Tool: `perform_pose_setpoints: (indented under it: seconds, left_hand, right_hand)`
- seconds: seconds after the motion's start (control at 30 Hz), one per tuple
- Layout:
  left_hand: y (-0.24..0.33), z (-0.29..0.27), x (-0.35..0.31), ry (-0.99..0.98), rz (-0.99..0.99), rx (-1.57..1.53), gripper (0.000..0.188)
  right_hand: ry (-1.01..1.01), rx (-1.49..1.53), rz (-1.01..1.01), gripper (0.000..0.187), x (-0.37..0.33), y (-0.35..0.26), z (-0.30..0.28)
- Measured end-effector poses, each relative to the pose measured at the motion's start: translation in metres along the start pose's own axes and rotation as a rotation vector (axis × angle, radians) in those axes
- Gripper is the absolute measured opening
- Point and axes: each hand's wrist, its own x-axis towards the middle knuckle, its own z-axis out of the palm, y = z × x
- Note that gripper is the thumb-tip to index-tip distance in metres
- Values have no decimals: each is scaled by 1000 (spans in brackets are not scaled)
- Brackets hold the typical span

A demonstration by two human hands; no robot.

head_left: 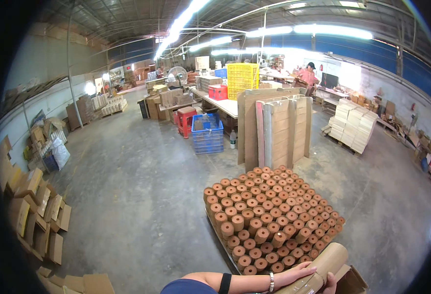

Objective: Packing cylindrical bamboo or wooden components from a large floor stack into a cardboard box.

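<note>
Fingers (307, 270) of the left hand (290, 278) look pretty relaxed, close together and almost straight, laid over the side of a shiny brown roll (329, 261). Can't tell how hard they press or whether the hand really grips, since its underside is out of sight. Right hand (331, 284) is even trickier: just a bit of it pokes up along the roll's other side, touching it, and the rest is cut off by the bottom edge. So no clue how far those fingers are curled.

The roll itself sits tilted at the lower right, in front of the near corner of a big block of brown cylinders (254, 210) with reddish, holed tops. Its lower end runs out of frame too, and I honestly can't make out whether the line along it is a seam or a second roll tucked alongside. An open cardboard box (353, 281) shows just beside the right hand, partly blocked by the roll and cropped at the bottom.

Left wrist has a pale bead bracelet (271, 282), with a black band (225, 283) further up the arm. Whatever the cylinders stand on is mostly covered; only a thin edge shows at the left.
</note>
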Motion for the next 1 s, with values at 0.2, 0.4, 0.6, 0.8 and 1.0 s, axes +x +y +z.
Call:
perform_pose_setpoints:
  seconds: [0.2,0.4,0.6,0.8,1.0]
  left_hand:
    - [-9,8,6,62,59,86,57]
    - [-16,-5,35,-189,-153,9,55]
    - [-34,9,45,-197,-337,-144,50]
    - [-55,29,60,-274,-490,-237,49]
    - [-98,44,92,-199,-668,62,55]
  right_hand:
    - [41,-55,-22,53,6,7,-9]
    - [133,-131,-58,55,3,11,-18]
    - [325,-134,-177,60,-15,29,-16]
    - [345,14,-101,62,-46,25,-22]
    - [343,202,-244,58,-46,36,-58]
